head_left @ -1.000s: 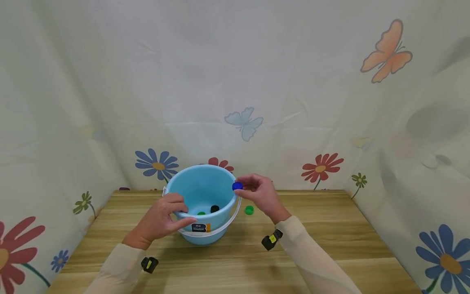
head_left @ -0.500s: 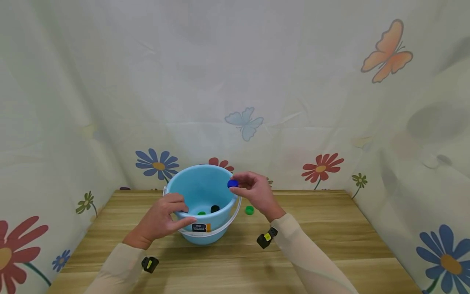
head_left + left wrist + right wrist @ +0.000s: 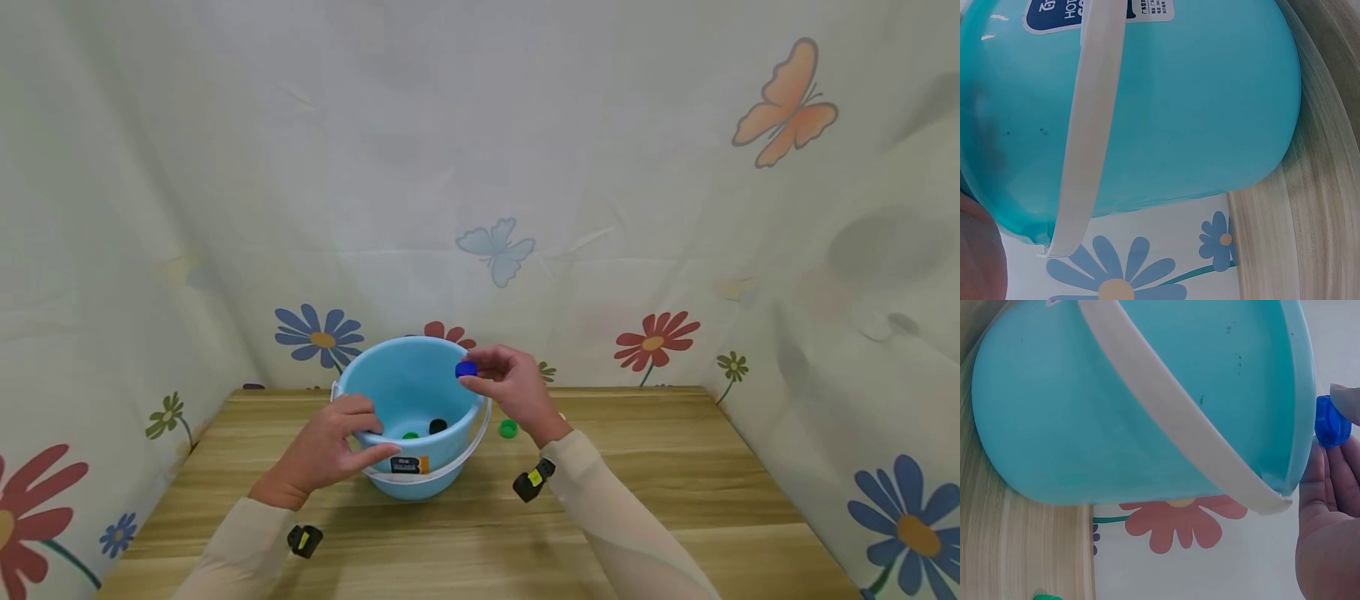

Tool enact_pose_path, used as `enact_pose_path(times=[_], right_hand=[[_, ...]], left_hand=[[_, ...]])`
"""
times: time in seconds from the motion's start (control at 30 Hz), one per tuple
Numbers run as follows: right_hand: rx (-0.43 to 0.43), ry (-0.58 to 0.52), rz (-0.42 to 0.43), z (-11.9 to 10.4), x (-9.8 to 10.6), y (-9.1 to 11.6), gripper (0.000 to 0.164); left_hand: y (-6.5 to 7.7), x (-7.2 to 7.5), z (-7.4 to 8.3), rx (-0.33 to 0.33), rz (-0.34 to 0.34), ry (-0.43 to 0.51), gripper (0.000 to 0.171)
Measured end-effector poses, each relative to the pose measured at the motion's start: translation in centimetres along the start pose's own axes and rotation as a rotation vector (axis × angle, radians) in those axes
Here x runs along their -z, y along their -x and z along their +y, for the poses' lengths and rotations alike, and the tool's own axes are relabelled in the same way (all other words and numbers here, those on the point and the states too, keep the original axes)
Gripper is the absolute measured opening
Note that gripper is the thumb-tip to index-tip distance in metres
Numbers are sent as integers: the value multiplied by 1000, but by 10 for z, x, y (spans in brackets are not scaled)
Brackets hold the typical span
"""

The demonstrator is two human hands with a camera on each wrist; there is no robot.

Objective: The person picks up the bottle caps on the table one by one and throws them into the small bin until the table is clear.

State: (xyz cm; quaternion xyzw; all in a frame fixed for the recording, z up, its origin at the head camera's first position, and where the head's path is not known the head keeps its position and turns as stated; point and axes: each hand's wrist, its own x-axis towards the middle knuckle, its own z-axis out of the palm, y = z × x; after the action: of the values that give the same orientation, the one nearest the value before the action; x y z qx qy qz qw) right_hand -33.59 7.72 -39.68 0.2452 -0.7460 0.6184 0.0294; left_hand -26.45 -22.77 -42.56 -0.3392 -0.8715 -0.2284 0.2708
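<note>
A light blue bucket [image 3: 405,392] with a white handle [image 3: 450,471] stands upright on the table. My left hand [image 3: 333,442] grips its near-left rim, fingers over the inside and thumb along the outside. Between thumb and fingers of my right hand [image 3: 517,387] I pinch a blue bottle cap [image 3: 466,369], held just above the bucket's right rim. In the right wrist view, the same blue bottle cap [image 3: 1333,422] shows its hollow side beside the rim. Inside the bucket lie a black cap [image 3: 438,426] and a green cap [image 3: 410,435], the latter partly hidden by the near rim.
Another green cap [image 3: 508,428] lies on the wooden table [image 3: 652,483], right of the bucket. Something small and white [image 3: 562,416] peeks out by my right wrist, mostly hidden. A flower-printed curtain [image 3: 570,275] hangs behind the table and along both sides.
My right hand has moved left and slightly up with the blue bottle cap, from the bucket's right edge to over its rim. My left hand and the bucket have stayed put.
</note>
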Motion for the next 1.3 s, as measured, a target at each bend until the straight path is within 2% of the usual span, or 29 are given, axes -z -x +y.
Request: enact_pose_path(times=[0.17,0.4,1.3], right_hand=[[-24,-3,7,-1,-3,-2,39],[-2,-12,7,0,-8,-6,37],[-8,-30,-12,2,-14,-11,34]], left_hand=[[0,0,0,6,-3,-4,24],[0,1,0,4,2,-13,24],[0,0,-1,2,4,-4,24]])
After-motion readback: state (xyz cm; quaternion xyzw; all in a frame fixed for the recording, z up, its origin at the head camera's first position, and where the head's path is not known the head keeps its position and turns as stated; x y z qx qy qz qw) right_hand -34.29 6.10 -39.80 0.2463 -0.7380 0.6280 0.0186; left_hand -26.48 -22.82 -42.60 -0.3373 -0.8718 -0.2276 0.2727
